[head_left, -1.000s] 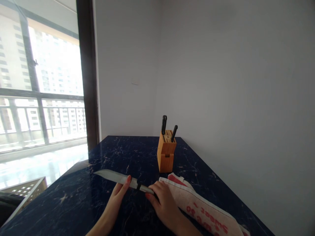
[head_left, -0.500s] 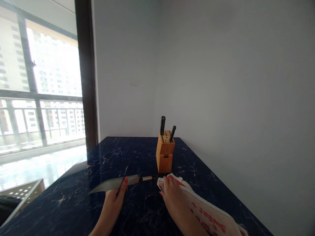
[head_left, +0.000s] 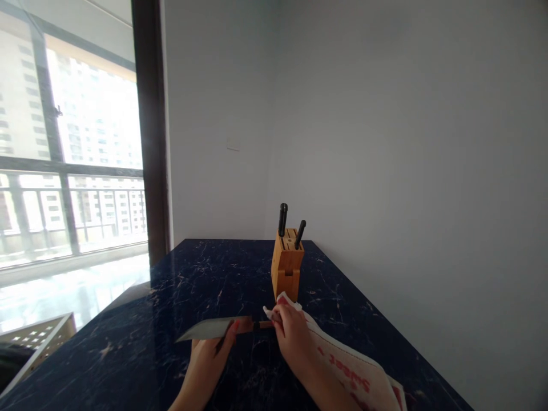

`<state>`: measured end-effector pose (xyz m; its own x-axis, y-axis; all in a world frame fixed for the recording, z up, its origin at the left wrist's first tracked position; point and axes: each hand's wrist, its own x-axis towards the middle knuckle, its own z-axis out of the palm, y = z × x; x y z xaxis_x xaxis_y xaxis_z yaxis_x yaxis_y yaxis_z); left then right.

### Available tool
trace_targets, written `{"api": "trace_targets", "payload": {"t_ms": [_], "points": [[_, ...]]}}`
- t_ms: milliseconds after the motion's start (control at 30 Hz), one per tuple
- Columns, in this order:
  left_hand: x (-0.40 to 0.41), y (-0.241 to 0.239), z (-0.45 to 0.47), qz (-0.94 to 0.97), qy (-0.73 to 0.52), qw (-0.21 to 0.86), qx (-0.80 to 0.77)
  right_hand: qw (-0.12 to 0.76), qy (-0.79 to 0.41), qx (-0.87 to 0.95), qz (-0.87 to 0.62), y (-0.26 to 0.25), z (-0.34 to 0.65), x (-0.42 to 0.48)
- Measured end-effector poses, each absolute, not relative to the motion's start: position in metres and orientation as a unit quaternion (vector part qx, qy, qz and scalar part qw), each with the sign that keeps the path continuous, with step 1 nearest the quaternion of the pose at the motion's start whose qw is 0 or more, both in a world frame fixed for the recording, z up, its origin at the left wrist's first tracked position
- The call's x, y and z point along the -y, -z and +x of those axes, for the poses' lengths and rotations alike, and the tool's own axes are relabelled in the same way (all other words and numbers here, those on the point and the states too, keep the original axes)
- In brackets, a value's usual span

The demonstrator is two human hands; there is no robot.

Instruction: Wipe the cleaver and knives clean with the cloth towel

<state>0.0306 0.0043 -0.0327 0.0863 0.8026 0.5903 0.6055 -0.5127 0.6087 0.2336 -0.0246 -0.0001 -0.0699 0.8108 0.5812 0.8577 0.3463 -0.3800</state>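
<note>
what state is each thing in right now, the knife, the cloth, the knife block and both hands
broad steel knife: held level above the countertop, blade pointing left
white cloth with red print: lying on the dark blue marble countertop, its near end bunched at the knife handle
wooden knife block: upright, two black handles in its slots
left hand: gripping the blade from below
right hand: pressing the cloth's end at the handle
</note>
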Motion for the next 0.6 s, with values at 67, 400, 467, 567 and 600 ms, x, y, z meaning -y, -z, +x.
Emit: {"api": "trace_targets", "payload": {"t_ms": [67,400,467,567,600], "points": [[-0.002,0.034,0.034,0.735,-0.467,0.126,-0.474,0.386,0.013,0.757,-0.527,0.0,0.225,0.029],[0.011,0.026,0.04,0.726,-0.452,0.216,-0.472,0.411,-0.088,0.763,-0.492,-0.005,0.217,0.035],[0.013,0.025,0.041,0.722,-0.446,0.241,-0.471,0.419,-0.113,0.748,-0.503,-0.005,0.215,0.035],[0.014,0.023,0.042,0.704,-0.449,0.254,-0.488,0.425,-0.138,0.737,-0.507,-0.002,0.214,0.036],[0.014,0.023,0.042,0.696,-0.451,0.254,-0.497,0.426,-0.145,0.736,-0.506,-0.001,0.214,0.036]]}}
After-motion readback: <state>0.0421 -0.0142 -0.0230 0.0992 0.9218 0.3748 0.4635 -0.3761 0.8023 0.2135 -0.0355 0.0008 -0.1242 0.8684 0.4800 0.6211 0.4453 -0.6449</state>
